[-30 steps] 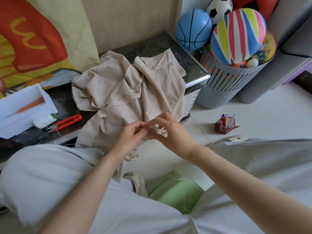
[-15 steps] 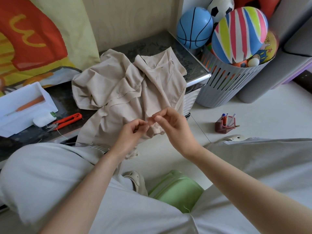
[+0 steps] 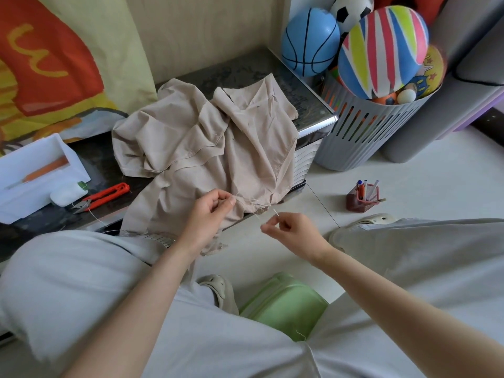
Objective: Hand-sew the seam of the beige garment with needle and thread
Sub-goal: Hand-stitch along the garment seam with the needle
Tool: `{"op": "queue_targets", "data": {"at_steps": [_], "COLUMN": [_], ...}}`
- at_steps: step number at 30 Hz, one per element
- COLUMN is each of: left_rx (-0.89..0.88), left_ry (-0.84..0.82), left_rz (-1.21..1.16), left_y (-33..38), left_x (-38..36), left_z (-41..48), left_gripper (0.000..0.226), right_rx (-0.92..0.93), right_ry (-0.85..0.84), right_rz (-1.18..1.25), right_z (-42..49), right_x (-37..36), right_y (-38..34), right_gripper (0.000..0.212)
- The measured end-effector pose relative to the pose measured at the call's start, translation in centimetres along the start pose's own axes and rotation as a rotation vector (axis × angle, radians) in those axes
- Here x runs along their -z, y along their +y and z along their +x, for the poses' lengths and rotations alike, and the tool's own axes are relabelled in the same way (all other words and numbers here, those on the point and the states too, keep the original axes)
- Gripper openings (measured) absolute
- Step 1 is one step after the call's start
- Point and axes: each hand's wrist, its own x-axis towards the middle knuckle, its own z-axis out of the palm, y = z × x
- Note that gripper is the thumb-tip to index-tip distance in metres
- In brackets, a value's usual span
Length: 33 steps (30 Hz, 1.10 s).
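The crumpled beige garment [image 3: 207,148] lies on a dark low table [image 3: 245,69] and hangs over its front edge. My left hand [image 3: 210,211] pinches the frayed seam edge at the garment's lower hem. To the right and a little lower, my right hand [image 3: 289,230] pinches a thin needle [image 3: 276,212] that points up-left toward the seam, a short way off the cloth. A fine thread runs from the seam toward the needle; it is hard to trace.
Red thread snips [image 3: 105,196] and a white box [image 3: 35,173] lie on the table at left. A grey basket [image 3: 362,132] with several balls stands at right. A small pen holder [image 3: 364,197] sits on the floor. A green stool [image 3: 283,304] is between my knees.
My right hand has pulled away from the seam, down and to the right, drawing the needle out. My left hand stays on the seam edge.
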Motion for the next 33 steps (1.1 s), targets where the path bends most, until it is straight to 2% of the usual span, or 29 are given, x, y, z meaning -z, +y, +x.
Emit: {"op": "queue_targets", "data": {"at_steps": [6,11,14,16,19,22,28,33], "left_rx": [-0.002,-0.01,-0.004,-0.004,0.008,0.016,0.006,0.016], "left_ry": [0.004,0.008,0.007,0.009,-0.007,-0.04,-0.056,-0.089], "left_rz": [-0.011,-0.019,-0.027,-0.03,-0.02,-0.001,0.011,-0.008], "left_y": [0.0,0.1,0.2,0.3,0.3,0.1,0.3,0.1], "left_x": [0.0,0.1,0.1,0.1,0.2,0.3,0.2,0.4], "left_z": [0.0,-0.1,-0.2,-0.3,-0.3,-0.2,-0.4,-0.4], "left_gripper": [0.014,0.014,0.015,0.016,0.015,0.013,0.014,0.014], "right_rx": [-0.122,-0.455,-0.553,-0.525,-0.353,-0.136,0.14,0.158], "right_ry": [-0.115,-0.198,-0.193,-0.108,0.075,0.189,0.092,0.024], "right_rz": [-0.09,-0.112,-0.179,-0.166,-0.025,0.089,0.191,0.186], "right_z": [-0.5,-0.1,0.2,0.3,0.3,0.5,0.7,1.7], "right_x": [-0.5,-0.5,0.0,0.3,0.5,0.7,-0.2,-1.4], "right_y": [2.1,4.4,5.3,5.6,5.0,2.6,-2.2,-3.3], "right_gripper": [0.019,0.027,0.017,0.005,0.031,0.034,0.011,0.007]}}
